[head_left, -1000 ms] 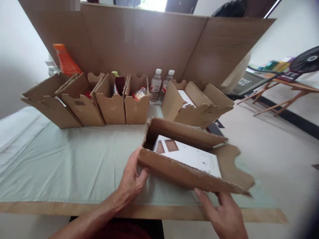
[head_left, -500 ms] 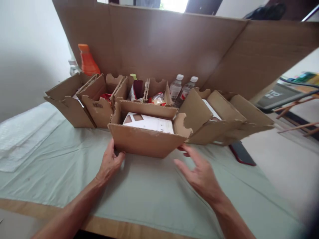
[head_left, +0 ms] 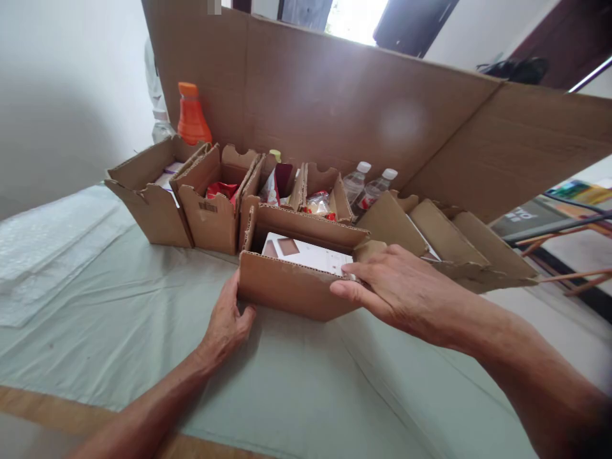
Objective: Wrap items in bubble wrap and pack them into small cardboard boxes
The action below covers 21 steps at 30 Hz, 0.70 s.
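Note:
An open-topped cardboard box [head_left: 291, 290] stands at the front of the row, with a white carton [head_left: 313, 257] showing cut-out brown patches lying inside. My left hand [head_left: 228, 322] grips the box low at its left end; the thumb lies along the front and the other fingers are partly hidden behind the side. Over the right front corner, my right hand [head_left: 399, 284] is closed on the rim, thumb outside and fingertips inside near the carton. That hand covers the box's right end.
Behind stand more cardboard boxes [head_left: 215, 226] holding packets, an orange bottle [head_left: 193, 118], clear bottles [head_left: 375, 190] and a tall cardboard panel [head_left: 315, 95]. Bubble wrap [head_left: 52, 255] lies at left on the green cloth [head_left: 296, 382]. Tilted boxes [head_left: 459, 239] stand at right.
My right hand has risen from beside the box's lower right corner and closed over its right rim. My left hand stays at the left end. The view has shifted and tilted.

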Available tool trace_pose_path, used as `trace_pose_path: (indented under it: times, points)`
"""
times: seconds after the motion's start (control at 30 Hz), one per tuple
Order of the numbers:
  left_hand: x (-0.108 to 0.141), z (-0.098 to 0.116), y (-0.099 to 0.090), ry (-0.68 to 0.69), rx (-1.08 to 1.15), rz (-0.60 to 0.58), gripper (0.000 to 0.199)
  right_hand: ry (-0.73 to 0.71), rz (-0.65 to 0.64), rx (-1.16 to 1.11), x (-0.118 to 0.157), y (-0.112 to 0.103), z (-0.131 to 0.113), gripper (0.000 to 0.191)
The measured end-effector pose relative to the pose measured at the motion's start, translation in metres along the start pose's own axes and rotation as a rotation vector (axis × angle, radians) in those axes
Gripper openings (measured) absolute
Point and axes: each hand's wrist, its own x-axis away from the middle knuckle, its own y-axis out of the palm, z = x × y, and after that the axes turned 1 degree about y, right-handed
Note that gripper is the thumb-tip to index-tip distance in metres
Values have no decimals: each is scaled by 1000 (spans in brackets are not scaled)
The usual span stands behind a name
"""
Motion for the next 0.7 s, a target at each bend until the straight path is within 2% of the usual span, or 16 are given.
trace_pose_path:
  times: [0.1,0.17,0.23,0.3,0.4,0.47,0.5,0.57,0.63,0.7]
  points:
    - [0,-2,1,7,-5,7,67,-44,-231,34,-6,2,-6,59]
    - [0,-2,1,6,-3,18,66,-16,-282,36,-7,1,-10,61]
    - [-1,-1,0,-11,1,14,66,-7,-265,29,-3,-1,-14,64]
    - [-1,-1,-1,-33,1,-6,67,-33,-124,37,11,-2,-16,64]
    - [-1,-3,-3,-27,-20,26,68,21,268,46,47,4,-14,46]
    - [0,-5,-4,-4,-67,87,66,165,472,-16,75,20,-9,28]
    - [1,-6,-5,4,-100,115,64,241,510,-66,86,33,-6,23]
    - [3,-7,-6,16,-165,141,59,356,450,-196,100,63,-3,24]
    - [5,-7,-7,16,-201,140,51,422,321,-326,104,94,-5,38]
    - [4,-8,-7,-8,-180,132,47,470,273,-416,101,118,-11,50]
